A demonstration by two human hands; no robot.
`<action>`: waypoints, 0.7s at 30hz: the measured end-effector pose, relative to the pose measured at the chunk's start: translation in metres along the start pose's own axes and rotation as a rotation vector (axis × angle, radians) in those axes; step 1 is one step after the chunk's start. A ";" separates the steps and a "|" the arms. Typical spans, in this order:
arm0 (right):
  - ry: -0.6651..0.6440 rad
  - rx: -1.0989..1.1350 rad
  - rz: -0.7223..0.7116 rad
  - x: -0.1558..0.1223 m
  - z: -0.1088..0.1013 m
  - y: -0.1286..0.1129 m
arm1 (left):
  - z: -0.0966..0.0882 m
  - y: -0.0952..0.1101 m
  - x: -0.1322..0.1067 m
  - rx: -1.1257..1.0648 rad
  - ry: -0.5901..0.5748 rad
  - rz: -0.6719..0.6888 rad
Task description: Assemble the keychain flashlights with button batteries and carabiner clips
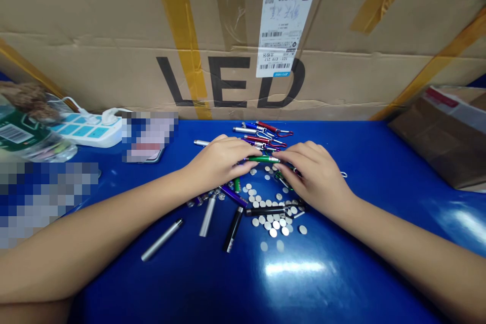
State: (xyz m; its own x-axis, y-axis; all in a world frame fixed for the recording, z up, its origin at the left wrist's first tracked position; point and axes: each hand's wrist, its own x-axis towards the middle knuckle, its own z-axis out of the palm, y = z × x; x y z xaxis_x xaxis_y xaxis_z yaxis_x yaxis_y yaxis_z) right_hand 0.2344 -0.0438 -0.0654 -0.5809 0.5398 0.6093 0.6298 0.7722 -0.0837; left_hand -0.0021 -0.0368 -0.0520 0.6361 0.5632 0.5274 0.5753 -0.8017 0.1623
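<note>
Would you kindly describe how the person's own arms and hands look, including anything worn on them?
The left hand and right hand are ungloved, with no ring visible, though some fingers are partly hidden. The left forearm and right forearm are bare: no sleeve, watch or bracelet shows.

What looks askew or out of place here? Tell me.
The white rectangular paper label on the brown cardboard box sits tilted, partly covering the black printed D. The round silvery discs lie scattered loose on the blue table.
</note>
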 end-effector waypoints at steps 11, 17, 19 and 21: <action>-0.018 -0.026 0.005 0.001 -0.002 -0.003 | -0.002 0.002 0.001 0.017 -0.029 -0.018; -0.012 -0.050 -0.027 0.000 -0.003 -0.005 | -0.002 0.003 -0.001 0.024 -0.084 0.021; -0.017 -0.052 -0.038 0.000 -0.003 -0.005 | -0.003 0.002 -0.001 0.015 -0.099 0.020; -0.012 -0.054 -0.051 0.001 -0.003 -0.005 | -0.004 0.002 0.000 0.003 -0.108 0.012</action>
State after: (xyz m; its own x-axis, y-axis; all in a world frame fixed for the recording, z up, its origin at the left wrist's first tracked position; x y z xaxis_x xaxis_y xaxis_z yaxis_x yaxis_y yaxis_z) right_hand 0.2320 -0.0486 -0.0624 -0.6183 0.5046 0.6025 0.6261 0.7797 -0.0105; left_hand -0.0032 -0.0393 -0.0484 0.6942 0.5722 0.4367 0.5690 -0.8078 0.1539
